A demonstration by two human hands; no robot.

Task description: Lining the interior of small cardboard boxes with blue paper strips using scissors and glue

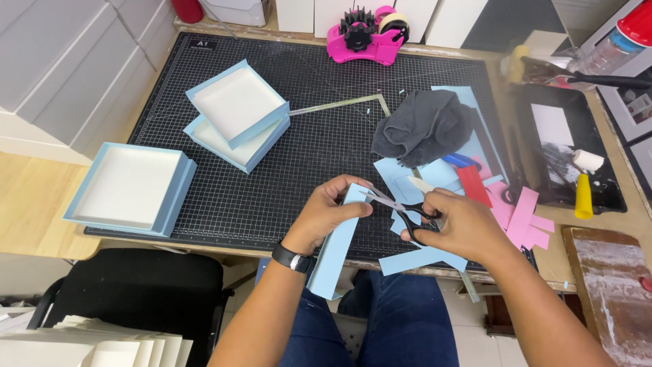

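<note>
I log three shallow light-blue box trays, white inside, all empty: two stacked [239, 115] mid-mat, one [129, 189] at the mat's left edge. Black gridded cutting mat [285, 170] covers the wooden table [27, 204]; pink tape dispenser [369, 37] at the far edge, grey cloth [424, 126] and pink paper scraps [519, 217] to the right. Left hand [327, 214], fingers clamped on a long blue paper strip [337, 248] over the near edge. Right hand [456, 228], fingers through black scissors [402, 209], blades at the strip's top.
</note>
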